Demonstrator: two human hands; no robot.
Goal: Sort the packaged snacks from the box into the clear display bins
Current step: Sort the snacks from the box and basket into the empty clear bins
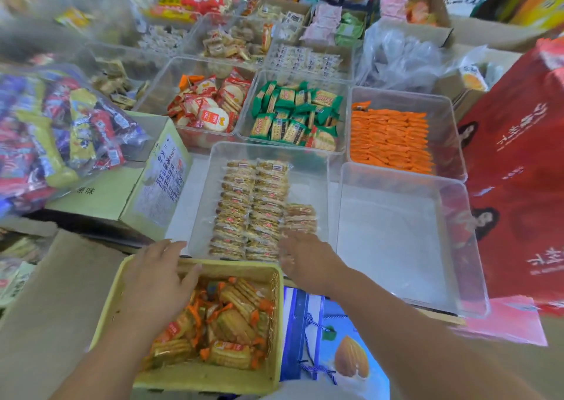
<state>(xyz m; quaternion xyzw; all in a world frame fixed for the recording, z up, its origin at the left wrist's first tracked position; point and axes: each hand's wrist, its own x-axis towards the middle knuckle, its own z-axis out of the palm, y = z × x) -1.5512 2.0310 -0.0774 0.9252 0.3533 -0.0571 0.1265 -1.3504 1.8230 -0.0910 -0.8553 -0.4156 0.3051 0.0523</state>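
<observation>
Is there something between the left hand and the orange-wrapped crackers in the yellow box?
Nothing visible. The left hand hangs over the open yellow box, palm down, directly above the orange-wrapped crackers. No lid or bag covers them. The right hand is apart, at the near clear bin.

Open yellow box of orange-wrapped crackers — just behind it, a clear bin holds neat cracker rows.
</observation>
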